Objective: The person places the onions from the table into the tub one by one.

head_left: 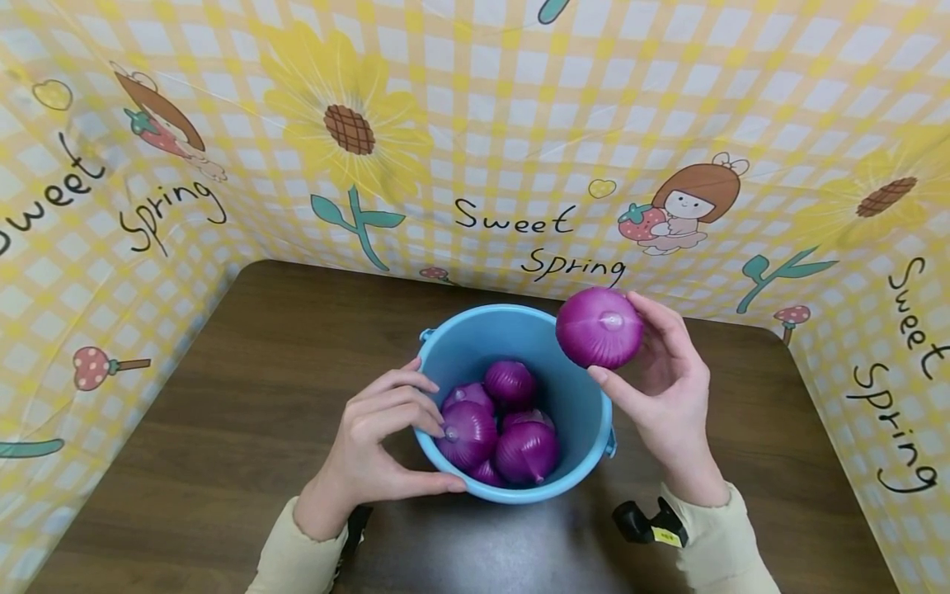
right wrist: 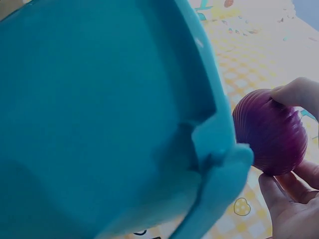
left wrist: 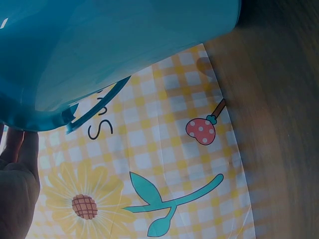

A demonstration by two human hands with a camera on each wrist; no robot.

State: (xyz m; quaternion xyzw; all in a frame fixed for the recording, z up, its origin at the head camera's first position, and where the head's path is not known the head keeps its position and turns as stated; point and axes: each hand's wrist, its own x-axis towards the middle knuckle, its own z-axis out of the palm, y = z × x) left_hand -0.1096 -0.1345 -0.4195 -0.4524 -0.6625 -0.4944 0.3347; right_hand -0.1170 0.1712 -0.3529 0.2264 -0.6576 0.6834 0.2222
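Observation:
My right hand [head_left: 671, 388] holds a purple onion [head_left: 599, 327] between thumb and fingers, over the right rim of a blue bucket [head_left: 582, 412]. In the right wrist view the same onion [right wrist: 271, 132] appears beside the bucket's rim, thumb on one side and fingertips on the other. Several more purple onions [head_left: 527, 450] lie inside the bucket; the lowest are partly hidden. With fingers over the left rim and thumb along the near rim, my left hand [head_left: 386, 429] grips the bucket. The left wrist view shows the bucket's outer wall [left wrist: 124, 45] and part of my left hand [left wrist: 20, 184].
The bucket stands on a dark wooden table [head_left: 223, 429]. A yellow checked cloth [head_left: 482, 124] with flower prints rises behind the table and along both sides. The bucket's handle [left wrist: 99, 107] hangs down outside its wall. A black device [head_left: 646, 524] sits at my right wrist.

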